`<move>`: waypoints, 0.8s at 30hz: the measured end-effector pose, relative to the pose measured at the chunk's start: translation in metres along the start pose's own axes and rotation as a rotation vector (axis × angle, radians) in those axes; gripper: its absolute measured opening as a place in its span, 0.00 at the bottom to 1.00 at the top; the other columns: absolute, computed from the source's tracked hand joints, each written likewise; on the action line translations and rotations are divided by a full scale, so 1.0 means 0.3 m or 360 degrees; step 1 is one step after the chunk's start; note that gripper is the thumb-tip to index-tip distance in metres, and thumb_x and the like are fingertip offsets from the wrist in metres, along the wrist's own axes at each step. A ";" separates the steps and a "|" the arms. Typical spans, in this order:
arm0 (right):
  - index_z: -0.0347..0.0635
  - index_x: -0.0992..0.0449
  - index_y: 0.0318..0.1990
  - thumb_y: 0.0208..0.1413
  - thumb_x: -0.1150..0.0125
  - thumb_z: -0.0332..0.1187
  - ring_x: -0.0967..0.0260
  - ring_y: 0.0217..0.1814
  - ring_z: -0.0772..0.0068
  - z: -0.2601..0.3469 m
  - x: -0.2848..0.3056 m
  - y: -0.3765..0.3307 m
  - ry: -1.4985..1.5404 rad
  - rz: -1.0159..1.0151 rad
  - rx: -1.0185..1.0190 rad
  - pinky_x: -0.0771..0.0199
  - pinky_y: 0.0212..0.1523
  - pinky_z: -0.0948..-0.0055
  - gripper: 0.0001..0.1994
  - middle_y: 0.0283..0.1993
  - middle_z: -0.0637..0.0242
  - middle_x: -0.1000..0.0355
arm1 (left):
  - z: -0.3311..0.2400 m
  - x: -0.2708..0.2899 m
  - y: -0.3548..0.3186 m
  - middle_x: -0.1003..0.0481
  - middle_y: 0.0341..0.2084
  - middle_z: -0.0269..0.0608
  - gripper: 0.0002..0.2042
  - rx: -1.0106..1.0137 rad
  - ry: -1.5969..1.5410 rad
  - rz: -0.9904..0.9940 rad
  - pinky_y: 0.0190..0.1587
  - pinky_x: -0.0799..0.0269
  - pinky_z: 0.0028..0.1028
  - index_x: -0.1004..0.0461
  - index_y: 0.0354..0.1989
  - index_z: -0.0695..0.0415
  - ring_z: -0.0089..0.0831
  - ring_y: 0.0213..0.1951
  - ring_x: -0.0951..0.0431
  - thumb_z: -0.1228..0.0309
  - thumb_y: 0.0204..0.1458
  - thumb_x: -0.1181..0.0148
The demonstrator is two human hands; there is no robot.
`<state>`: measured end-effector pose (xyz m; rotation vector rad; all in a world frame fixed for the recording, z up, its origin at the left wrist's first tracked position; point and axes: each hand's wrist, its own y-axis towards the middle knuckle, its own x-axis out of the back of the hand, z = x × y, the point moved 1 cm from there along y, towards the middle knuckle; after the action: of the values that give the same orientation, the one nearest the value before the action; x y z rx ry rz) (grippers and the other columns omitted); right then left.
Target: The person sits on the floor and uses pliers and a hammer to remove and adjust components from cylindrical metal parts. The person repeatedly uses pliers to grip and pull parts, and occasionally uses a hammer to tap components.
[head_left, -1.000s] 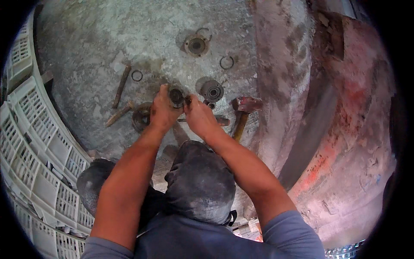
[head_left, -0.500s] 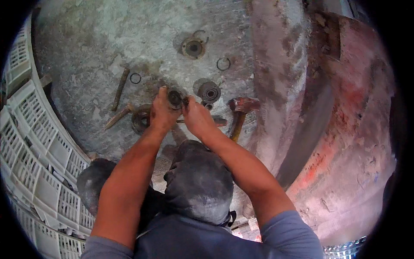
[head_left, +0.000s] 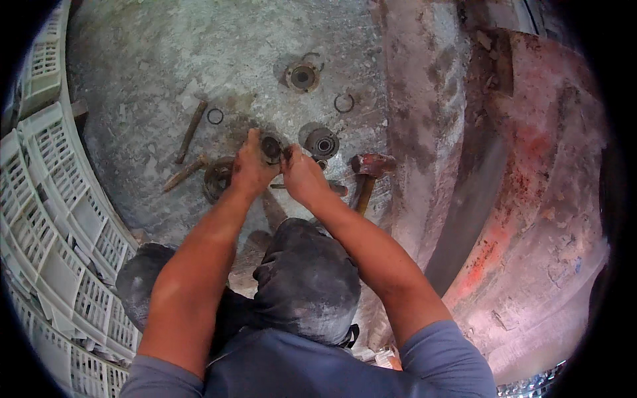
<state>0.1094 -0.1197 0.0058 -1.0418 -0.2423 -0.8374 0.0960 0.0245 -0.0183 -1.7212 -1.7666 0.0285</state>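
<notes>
My left hand is closed around the side of a round metal part with a dark centre, held just above the floor. My right hand is pinched at that part's right edge; something small and dark shows at the fingertips, too unclear to name. Just left of my left hand lies a thick metal ring-shaped part, partly hidden by it. Beyond my right hand sits a round part with a bearing-like centre, and a small ring lies close to it. A thin tool shows partly behind my right wrist.
A hammer lies to the right. Farther off are a flanged hub, an open snap ring and a thin ring. A rod and a stick lie left. White plastic crates line the left side.
The whole view has shifted slightly, with the floor items a little displaced in it. Both hands stay on the round metal part, with hardly any visible movement.
</notes>
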 end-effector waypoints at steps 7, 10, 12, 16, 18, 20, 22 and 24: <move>0.30 0.36 0.47 0.67 0.56 0.39 0.30 0.43 0.29 0.023 0.012 -0.011 0.0045 -0.0076 0.0068 0.31 0.43 0.42 0.16 0.38 0.35 0.27 | 0.030 -0.010 0.007 0.23 0.38 0.57 0.32 0.0021 -0.0003 0.0005 0.44 0.25 0.42 0.35 0.50 0.62 0.55 0.44 0.22 0.62 0.38 0.24; 0.30 0.37 0.47 0.67 0.57 0.39 0.30 0.43 0.29 0.014 0.007 -0.005 0.0031 -0.0089 0.0085 0.31 0.44 0.42 0.16 0.38 0.35 0.27 | 0.022 -0.023 0.008 0.23 0.38 0.60 0.32 0.0092 0.0080 -0.0023 0.45 0.26 0.45 0.36 0.49 0.61 0.58 0.45 0.23 0.62 0.38 0.24; 0.29 0.36 0.48 0.67 0.55 0.38 0.30 0.45 0.30 0.010 0.008 -0.002 0.0037 -0.0073 0.0058 0.31 0.45 0.43 0.16 0.40 0.36 0.27 | 0.028 -0.034 0.010 0.23 0.38 0.59 0.31 0.0091 0.0128 -0.0036 0.45 0.26 0.46 0.35 0.49 0.60 0.59 0.44 0.23 0.62 0.39 0.25; 0.29 0.34 0.48 0.67 0.52 0.37 0.30 0.49 0.32 0.011 0.001 -0.006 0.0077 -0.0069 -0.0006 0.31 0.47 0.46 0.16 0.43 0.37 0.26 | 0.063 -0.050 0.004 0.24 0.39 0.60 0.30 0.0043 0.0171 -0.0050 0.44 0.26 0.47 0.35 0.48 0.58 0.59 0.45 0.23 0.61 0.40 0.26; 0.29 0.35 0.48 0.67 0.54 0.38 0.30 0.47 0.32 0.014 0.003 -0.010 0.0081 -0.0091 -0.0001 0.31 0.47 0.45 0.16 0.41 0.36 0.26 | 0.062 -0.051 0.000 0.24 0.39 0.59 0.30 0.0033 0.0216 -0.0066 0.44 0.26 0.47 0.35 0.49 0.58 0.59 0.45 0.24 0.62 0.40 0.26; 0.29 0.36 0.47 0.67 0.55 0.39 0.30 0.45 0.31 0.025 0.013 -0.008 0.0086 -0.0091 0.0026 0.32 0.46 0.42 0.17 0.38 0.35 0.27 | 0.057 -0.046 0.000 0.24 0.40 0.59 0.30 0.0021 0.0262 -0.0092 0.44 0.26 0.47 0.35 0.50 0.58 0.59 0.46 0.24 0.62 0.40 0.26; 0.29 0.36 0.47 0.67 0.55 0.39 0.30 0.44 0.31 0.040 0.027 -0.006 0.0085 -0.0073 -0.0014 0.31 0.45 0.43 0.17 0.38 0.35 0.26 | 0.056 -0.041 0.009 0.24 0.41 0.58 0.32 0.0060 0.0100 -0.0024 0.45 0.26 0.46 0.34 0.52 0.58 0.58 0.46 0.24 0.61 0.40 0.26; 0.29 0.36 0.47 0.67 0.54 0.38 0.29 0.44 0.31 0.039 0.028 -0.011 0.0079 -0.0055 -0.0019 0.31 0.45 0.43 0.16 0.38 0.35 0.26 | 0.053 -0.037 0.002 0.24 0.41 0.58 0.33 0.0089 0.0067 -0.0001 0.45 0.26 0.46 0.34 0.54 0.59 0.58 0.46 0.23 0.61 0.40 0.26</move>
<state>0.1149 -0.1149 0.0185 -1.0291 -0.2141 -0.8958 0.0882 0.0212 -0.0359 -1.6695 -1.7202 0.0408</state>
